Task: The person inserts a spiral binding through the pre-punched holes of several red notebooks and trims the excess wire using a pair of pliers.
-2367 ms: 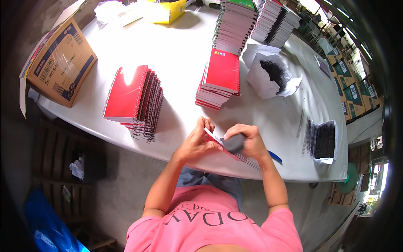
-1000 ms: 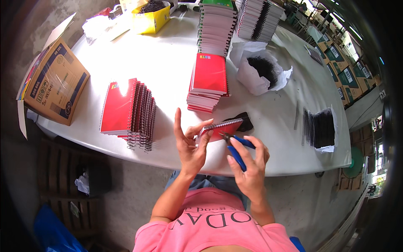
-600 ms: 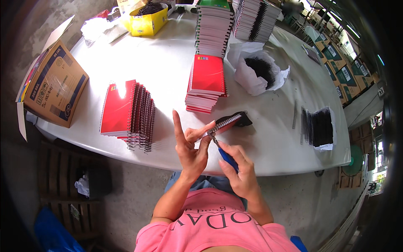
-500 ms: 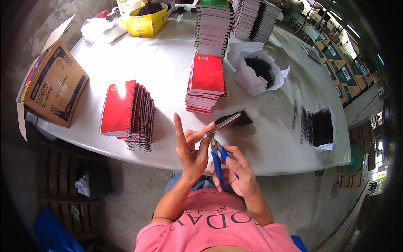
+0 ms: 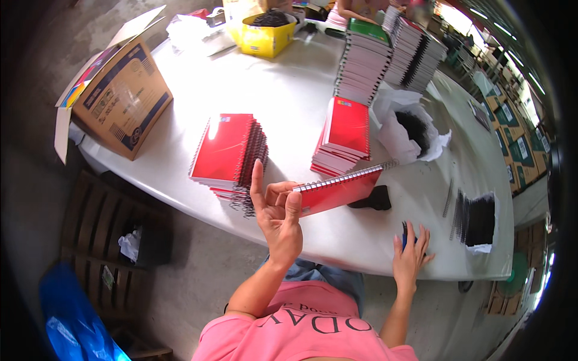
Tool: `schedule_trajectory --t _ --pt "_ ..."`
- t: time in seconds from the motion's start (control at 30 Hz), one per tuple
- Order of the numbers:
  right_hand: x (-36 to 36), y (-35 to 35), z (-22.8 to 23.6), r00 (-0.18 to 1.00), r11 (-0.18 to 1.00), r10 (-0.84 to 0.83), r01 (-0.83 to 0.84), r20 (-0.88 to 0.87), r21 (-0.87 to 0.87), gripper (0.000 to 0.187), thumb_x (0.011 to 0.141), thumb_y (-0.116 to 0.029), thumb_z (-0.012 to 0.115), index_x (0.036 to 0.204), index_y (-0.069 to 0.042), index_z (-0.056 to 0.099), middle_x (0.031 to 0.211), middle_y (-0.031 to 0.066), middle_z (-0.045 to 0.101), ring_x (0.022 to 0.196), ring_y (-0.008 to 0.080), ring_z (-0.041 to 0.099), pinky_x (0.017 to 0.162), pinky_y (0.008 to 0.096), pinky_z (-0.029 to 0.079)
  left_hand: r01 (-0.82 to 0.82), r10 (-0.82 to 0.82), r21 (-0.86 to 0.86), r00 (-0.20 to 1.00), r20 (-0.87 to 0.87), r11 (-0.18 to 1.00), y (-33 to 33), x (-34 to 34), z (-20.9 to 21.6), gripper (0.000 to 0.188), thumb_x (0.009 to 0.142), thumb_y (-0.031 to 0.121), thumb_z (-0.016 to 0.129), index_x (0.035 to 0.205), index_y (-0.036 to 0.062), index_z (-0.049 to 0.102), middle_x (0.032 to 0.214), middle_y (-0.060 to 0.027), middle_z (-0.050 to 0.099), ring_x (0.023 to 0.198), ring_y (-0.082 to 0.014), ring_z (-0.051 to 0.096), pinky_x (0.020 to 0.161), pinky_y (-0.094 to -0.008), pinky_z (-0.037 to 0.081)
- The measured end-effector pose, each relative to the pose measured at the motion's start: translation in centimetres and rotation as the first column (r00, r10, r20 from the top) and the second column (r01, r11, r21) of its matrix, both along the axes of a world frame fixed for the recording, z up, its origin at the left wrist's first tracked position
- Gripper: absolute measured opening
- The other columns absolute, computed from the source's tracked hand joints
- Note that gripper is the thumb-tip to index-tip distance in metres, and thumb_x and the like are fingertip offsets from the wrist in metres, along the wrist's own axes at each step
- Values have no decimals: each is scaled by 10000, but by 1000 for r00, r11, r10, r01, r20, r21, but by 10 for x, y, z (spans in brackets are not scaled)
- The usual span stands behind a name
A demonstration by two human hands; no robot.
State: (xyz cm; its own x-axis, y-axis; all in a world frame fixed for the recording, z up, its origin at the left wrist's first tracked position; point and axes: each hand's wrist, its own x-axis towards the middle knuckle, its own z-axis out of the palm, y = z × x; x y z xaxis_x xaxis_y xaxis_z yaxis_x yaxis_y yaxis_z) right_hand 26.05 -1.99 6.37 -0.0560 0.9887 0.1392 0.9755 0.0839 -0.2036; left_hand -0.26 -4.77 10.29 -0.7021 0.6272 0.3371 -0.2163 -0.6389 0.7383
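My left hand (image 5: 280, 234) grips one end of a red spiral notebook (image 5: 343, 194), tilted above the table with its wire coil uppermost. The index finger points up; thumb and other fingers pinch the notebook. A length of coil sticks out past its far end. On the right, near the table edge, my right hand (image 5: 408, 262) has its fingers spread over blue-handled pliers (image 5: 406, 233), mostly hidden beneath it. A black cloth-like thing (image 5: 372, 198) lies under the notebook's far end. Left of my left hand is a stack of red coiled notebooks (image 5: 224, 147).
More red notebooks (image 5: 348, 129) are stacked ahead, before tall notebook piles (image 5: 364, 66). A white bag of black coils (image 5: 385, 129) and a bundle of black coils (image 5: 480, 219) lie right. A cardboard box (image 5: 123, 99) and yellow container (image 5: 265, 39) stand left and back. Another person (image 5: 352, 12) is beyond.
The pliers have left the notebook's coil; my right hand has carried them right, down to the table, and its fingers have spread. My left hand still holds the notebook. The view has shifted.
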Motion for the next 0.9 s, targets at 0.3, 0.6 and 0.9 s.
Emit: schedule_trajectory --t 0.3,0.6,0.9 --pt "-187 37 102 -242 782 267 -511 -933 357 496 821 0 666 1281 -36 484 1095 85 598 995 123 565 854 246 432 -367 385 120 897 -216 922 -51 -47 47 495 889 -12 570 1321 47 334 1021 -88 549 978 -157 556 915 -315 417" --pt "-321 116 95 556 628 776 -721 -296 293 297 831 -281 679 1055 -88 679 1069 81 626 970 175 562 916 300 430 -585 413 -285 772 -483 760 -28 -142 -3 314 951 245 516 1184 34 524 998 -89 546 1018 -184 516 947 -341 382" --pt "-356 112 41 -131 764 92 -627 -987 154 407 940 -372 520 751 -27 622 681 2 588 648 77 479 616 257 407 -621 569 -142 771 -285 770 15 -139 -6 567 971 471 421 1024 -57 622 945 -123 632 915 -194 584 849 -312 440"
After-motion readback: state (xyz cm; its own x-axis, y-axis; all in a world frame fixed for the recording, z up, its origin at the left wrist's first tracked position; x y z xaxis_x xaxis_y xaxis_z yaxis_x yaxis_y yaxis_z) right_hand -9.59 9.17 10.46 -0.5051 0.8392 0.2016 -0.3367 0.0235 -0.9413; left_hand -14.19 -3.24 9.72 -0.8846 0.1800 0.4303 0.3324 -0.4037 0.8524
